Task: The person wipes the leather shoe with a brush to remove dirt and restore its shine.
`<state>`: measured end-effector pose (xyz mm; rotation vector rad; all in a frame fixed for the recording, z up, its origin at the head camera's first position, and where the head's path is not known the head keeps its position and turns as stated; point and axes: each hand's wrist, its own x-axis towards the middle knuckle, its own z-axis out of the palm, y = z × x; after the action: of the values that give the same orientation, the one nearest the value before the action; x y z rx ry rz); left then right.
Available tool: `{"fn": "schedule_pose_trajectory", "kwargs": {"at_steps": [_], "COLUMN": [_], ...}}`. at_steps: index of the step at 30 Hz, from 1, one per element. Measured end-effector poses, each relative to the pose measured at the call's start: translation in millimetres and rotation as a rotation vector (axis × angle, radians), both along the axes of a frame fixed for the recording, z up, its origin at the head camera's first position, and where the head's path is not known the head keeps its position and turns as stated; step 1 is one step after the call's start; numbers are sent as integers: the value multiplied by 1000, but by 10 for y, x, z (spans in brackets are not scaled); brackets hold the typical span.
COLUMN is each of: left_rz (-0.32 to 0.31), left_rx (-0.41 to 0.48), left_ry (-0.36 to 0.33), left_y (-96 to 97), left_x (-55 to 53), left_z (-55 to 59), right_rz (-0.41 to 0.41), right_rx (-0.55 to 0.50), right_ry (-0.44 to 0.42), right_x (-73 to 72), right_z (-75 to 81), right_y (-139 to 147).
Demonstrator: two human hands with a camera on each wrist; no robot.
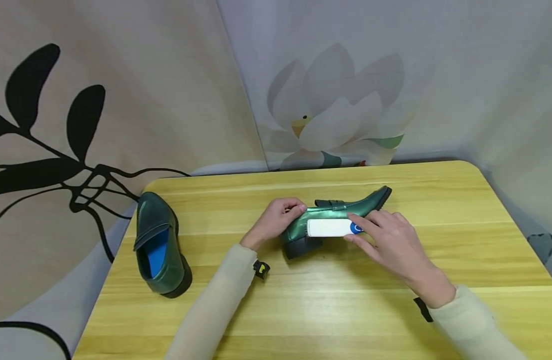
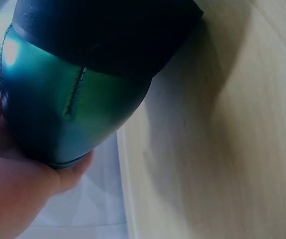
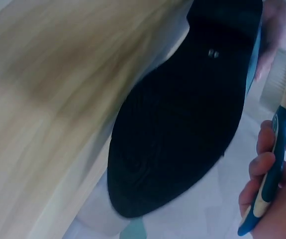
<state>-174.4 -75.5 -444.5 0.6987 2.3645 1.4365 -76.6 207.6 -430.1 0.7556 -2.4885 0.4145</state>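
A green leather loafer (image 1: 298,227) with a black sole (image 3: 177,114) is raised off the table in the head view, toe to the right and tipped on its side. My left hand (image 1: 276,220) grips it at the back opening, and the rounded heel end (image 2: 43,99) fills much of the left wrist view. Held in my right hand (image 1: 393,245) is a brush (image 1: 330,228) with a white head and a blue and white handle (image 3: 269,184). Its bristles (image 3: 277,82) face the loafer's side; whether they touch it I cannot tell.
A second green loafer (image 1: 156,210) with a blue insole stands upright at the table's left edge. The wooden table (image 1: 303,315) has rounded far corners. Behind it hangs a pale cloth (image 1: 167,100) printed with leaves and a flower.
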Motion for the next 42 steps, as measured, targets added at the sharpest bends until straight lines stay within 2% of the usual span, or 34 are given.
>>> {"fn": "schedule_pose_trajectory", "kwargs": {"at_steps": [6, 8, 11, 16, 18, 20, 25, 27, 30, 34, 36, 38, 42], "left_rz": [6, 1, 1, 4, 4, 7, 9, 7, 7, 10, 11, 15, 33], "left_rx": [-40, -45, -43, -48, -49, -49, -56, -60, -57, -54, -58, -59, -60], "left_ry": [42, 46, 43, 47, 45, 41, 34, 34, 35, 37, 37, 35, 30], "left_y": [7, 10, 12, 27, 26, 25, 26, 27, 33, 38, 38, 37, 42], "left_x": [27, 36, 44, 35, 31, 28, 30, 35, 35, 28, 24, 22, 20], "left_z": [44, 52, 54, 55, 57, 56, 54, 57, 55, 42, 35, 27, 7], "right_rz": [112, 122, 78, -74, -87, -53, 91, 109, 64, -82, -130, -130, -51], "right_rx": [41, 45, 11, -79, -89, -75, -13, 5, -13, -83, -105, -108, -82], "right_ry": [17, 19, 35, 82, 83, 73, 22, 11, 6, -13, -32, -53, -78], "right_x": [-30, -42, -66, -102, -106, -99, -67, -64, -78, -114, -115, -98, -28], "right_z": [-95, -121, -132, -103, -96, -98, -130, -143, -136, -96, -77, -71, -91], "right_y": [-268, -297, -245, -49, -32, -69, -237, -254, -181, 1, 61, 77, 12]}}
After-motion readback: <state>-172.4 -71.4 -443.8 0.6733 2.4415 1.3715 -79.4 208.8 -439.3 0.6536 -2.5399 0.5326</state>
